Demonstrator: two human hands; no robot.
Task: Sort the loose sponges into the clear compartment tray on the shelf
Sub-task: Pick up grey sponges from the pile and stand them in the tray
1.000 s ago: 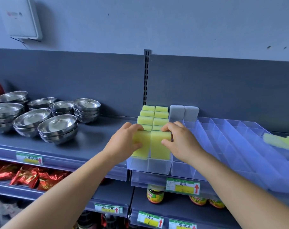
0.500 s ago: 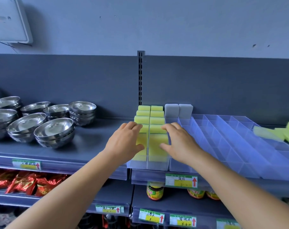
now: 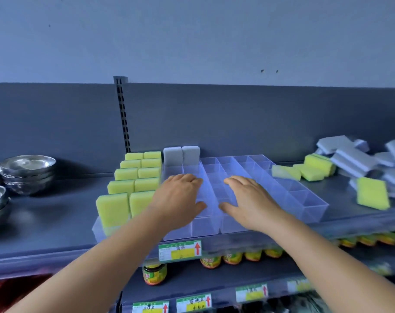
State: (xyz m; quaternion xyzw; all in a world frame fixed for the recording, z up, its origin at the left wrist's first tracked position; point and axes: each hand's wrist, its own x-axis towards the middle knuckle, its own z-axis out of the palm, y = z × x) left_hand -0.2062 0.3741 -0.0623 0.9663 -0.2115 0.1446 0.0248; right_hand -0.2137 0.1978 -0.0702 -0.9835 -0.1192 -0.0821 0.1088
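Both hands are out over the clear compartment tray (image 3: 305, 201) on the grey shelf (image 3: 56, 213), palms down, holding nothing. The left hand (image 3: 178, 199) hovers over the tray's middle-left columns with its fingers lying loosely side by side and the thumb out toward the other hand. The right hand (image 3: 248, 199) sits just to the right of it over the tray's centre, fingers slightly spread, thumb pointing inward; the 2 thumbs are near each other but apart.

The tray's 2 leftmost columns are filled with yellow sponges (image 3: 133, 177) standing upright, 5 rows deep from front to back. In the tray's back row, just right of those, stand 2 grey sponges (image 3: 182, 155). The other compartments that show look bare.

Right of the tray, loose yellow sponges (image 3: 314, 167) lie by its back corner, another yellow sponge (image 3: 372, 193) leans further out, and a heap of grey sponges (image 3: 354, 158) lies behind them.

Left of the tray sit stacked steel bowls (image 3: 27, 170). Below the tray, price tags (image 3: 180, 250) hang on the shelf edge, with jars (image 3: 154, 274) beneath
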